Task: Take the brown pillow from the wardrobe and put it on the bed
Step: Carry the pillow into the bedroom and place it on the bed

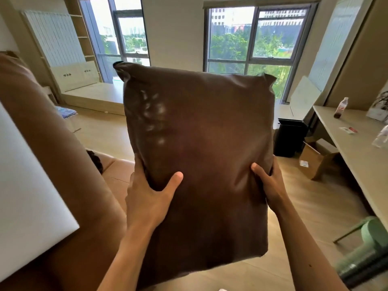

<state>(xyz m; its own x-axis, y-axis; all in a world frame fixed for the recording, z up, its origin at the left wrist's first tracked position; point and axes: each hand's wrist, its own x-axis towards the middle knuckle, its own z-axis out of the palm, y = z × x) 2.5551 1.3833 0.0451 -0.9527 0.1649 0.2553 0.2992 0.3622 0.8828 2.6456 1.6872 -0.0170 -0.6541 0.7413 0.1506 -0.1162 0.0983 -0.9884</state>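
Note:
The brown pillow (199, 143) is a large, shiny, leather-like cushion held upright in the air in front of me, filling the middle of the view. My left hand (149, 198) grips its left side, thumb pressed into the front. On the right side my right hand (268, 183) does the same, fingers wrapped behind. A brown padded bed or sofa surface (63, 164) runs along the left and continues below the pillow. The wardrobe is not in sight.
A white panel (27, 202) sits at the left edge. A long desk (357, 152) with a bottle (340, 108) lines the right wall, with a black bin (290, 137), a cardboard box (310, 162) and a green stool (369, 229) beside it. Windows and a low platform (94, 95) lie ahead.

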